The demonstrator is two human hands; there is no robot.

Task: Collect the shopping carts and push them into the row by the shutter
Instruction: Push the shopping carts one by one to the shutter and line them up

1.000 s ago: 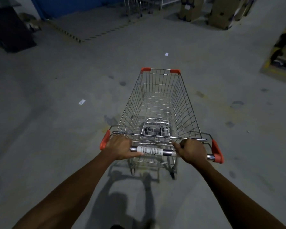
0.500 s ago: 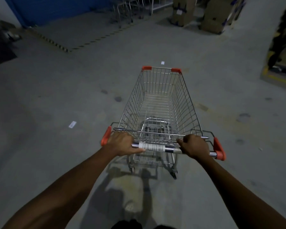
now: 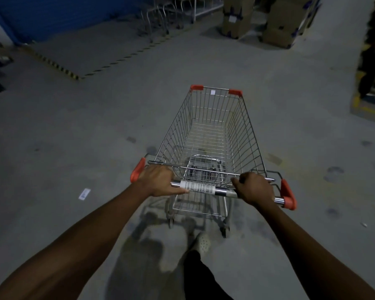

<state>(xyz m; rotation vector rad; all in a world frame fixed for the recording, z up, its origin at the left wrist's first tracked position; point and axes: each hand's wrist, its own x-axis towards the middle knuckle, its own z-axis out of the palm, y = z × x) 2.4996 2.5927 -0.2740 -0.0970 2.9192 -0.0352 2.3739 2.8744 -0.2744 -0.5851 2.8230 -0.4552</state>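
1. left hand (image 3: 158, 180) is curled over the left part of the handle bar (image 3: 222, 192), thumb lying along the bar and pointing at the barcode sticker (image 3: 198, 187). solid grip.
2. right hand (image 3: 254, 188) is wrapped around the same bar further right, knuckles up, fist closed on it. both arms reach out nearly straight.
3. outside each hand the bar ends in an orange end cap, one on the left (image 3: 136, 173) and one on the right (image 3: 288, 194).
4. the shopping cart (image 3: 243, 135) itself is a plain wire one with nothing in the basket and the child seat flap (image 3: 204, 167) folded at the back. it has two orange corner bumpers (image 3: 196, 87) at the front rim and a small white tag (image 3: 213, 92) between them.
5. it stands on open concrete floor (image 3: 74, 137), around the middle of the view, nose pointing away from the person.
6. right behind the cart's rear wheels there's a light shoe (image 3: 201, 242) and a dark trouser leg (image 3: 201, 278).
7. a paper scrap (image 3: 84, 194) lies on the floor to the left of the cart.
8. far off at top left there's a blue panel (image 3: 63, 14) with black and yellow hazard tape (image 3: 56, 67) marking the floor in front of it, well apart from the cart.
9. some metal frames (image 3: 158, 18) stand by it, too dark to say what they are.
10. cardboard boxes (image 3: 284, 20) are stacked at top right.
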